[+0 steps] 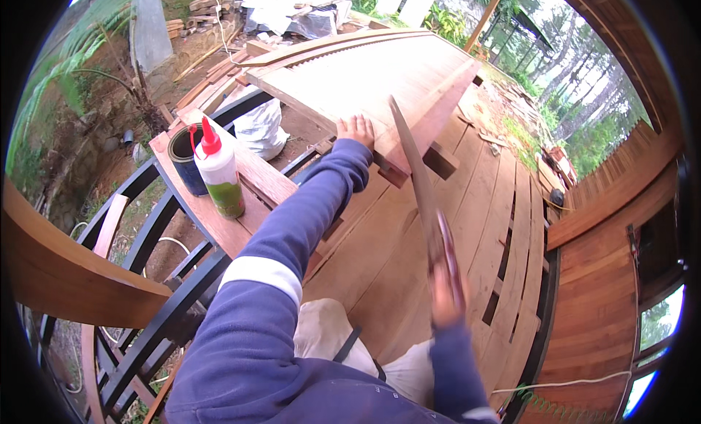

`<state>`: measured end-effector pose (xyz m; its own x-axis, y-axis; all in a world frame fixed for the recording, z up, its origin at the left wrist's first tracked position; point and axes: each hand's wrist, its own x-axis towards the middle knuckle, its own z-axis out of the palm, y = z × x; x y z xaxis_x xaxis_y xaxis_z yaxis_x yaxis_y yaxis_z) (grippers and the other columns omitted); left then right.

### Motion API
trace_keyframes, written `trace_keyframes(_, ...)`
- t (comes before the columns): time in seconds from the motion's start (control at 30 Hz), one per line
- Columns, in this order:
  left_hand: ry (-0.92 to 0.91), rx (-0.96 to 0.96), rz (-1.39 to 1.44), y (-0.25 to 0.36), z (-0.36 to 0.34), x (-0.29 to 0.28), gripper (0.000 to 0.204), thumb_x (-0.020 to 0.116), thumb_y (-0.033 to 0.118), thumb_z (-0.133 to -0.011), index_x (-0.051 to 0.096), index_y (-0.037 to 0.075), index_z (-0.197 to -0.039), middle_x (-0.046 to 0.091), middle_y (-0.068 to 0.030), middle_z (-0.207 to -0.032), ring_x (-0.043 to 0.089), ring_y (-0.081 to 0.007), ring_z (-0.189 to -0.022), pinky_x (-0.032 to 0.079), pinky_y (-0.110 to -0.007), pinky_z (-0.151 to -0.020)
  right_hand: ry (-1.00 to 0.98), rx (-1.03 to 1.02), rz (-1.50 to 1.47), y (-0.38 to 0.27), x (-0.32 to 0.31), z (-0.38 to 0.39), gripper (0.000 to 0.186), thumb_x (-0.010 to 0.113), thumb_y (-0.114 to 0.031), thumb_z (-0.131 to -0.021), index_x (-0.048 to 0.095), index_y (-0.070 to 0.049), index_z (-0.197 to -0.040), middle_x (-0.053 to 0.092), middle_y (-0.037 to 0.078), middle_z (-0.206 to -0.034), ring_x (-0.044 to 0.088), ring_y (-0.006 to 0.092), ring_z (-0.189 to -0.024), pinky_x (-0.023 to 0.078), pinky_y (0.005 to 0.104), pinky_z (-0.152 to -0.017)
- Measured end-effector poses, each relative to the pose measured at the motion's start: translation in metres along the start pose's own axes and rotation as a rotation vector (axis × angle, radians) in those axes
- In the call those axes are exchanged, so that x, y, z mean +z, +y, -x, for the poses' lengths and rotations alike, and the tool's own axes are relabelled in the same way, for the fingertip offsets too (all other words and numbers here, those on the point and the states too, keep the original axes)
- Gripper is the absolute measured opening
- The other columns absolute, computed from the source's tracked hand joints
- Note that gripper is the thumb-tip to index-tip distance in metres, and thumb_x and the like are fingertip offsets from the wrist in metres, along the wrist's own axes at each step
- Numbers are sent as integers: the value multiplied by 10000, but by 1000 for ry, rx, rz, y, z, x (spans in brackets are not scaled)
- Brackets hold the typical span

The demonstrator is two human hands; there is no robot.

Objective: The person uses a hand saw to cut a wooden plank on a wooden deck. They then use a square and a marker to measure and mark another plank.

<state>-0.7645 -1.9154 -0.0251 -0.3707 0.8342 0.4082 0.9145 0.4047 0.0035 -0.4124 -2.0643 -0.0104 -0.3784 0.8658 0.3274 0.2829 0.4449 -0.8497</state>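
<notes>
1. Apparently, the right hand (445,296) is sawing, its fingers gripping a handsaw (421,183) at the near end of a wooden panel (358,77).
2. The left hand (355,130) is resting flat there.
3. The next stroke is likely calling for steady alignment.

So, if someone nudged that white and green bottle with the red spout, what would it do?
The bottle would probably tip if pushed near its top, being tall and narrow. Nudged left, it might bump the dark can beside it. The bottle looks plastic, so it would likely give when squeezed.
</notes>
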Motion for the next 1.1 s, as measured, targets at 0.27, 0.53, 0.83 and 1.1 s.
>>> trace_keyframes(0.27, -88, -32, -15, -23, 3, -5, 508, 435, 187, -976, 375, 50, -1462, 362, -135, -1537, 360, -278, -1411, 286, -577, -1130, 54, 36, 93, -21, 2, -6, 210, 666, -125, -890, 671, 27, -1034, 687, 112, -833, 643, 201, -756, 498, 359, -686)
trace_keyframes(0.53, 9, -2, 8, 4, 3, -4, 506, 436, 190, -965, 405, 29, -1444, 405, -168, -1504, 379, -311, -1400, 301, -574, -1121, 3, 39, -27, -21, -18, 24, 379, 526, -131, -934, 596, 49, -1261, 670, 187, -1130, 647, 237, -1045, 504, 355, -848)
trace_keyframes(0.83, -69, -22, -21, -25, 7, -3, 525, 460, 184, -962, 379, 50, -1463, 372, -148, -1530, 366, -283, -1412, 280, -573, -1136, 56, -7, 46, -16, 5, -8, 165, 666, -119, -878, 670, 22, -964, 641, 112, -734, 604, 204, -649, 470, 360, -609)
trace_keyframes(1.1, 24, 0, 22, 6, -3, 6, 480, 390, 207, -989, 423, 53, -1442, 408, -151, -1513, 379, -297, -1403, 277, -603, -1113, 105, 94, 125, 14, -7, 29, 306, 576, -73, -918, 642, 7, -1206, 699, 148, -999, 664, 210, -906, 521, 344, -773)
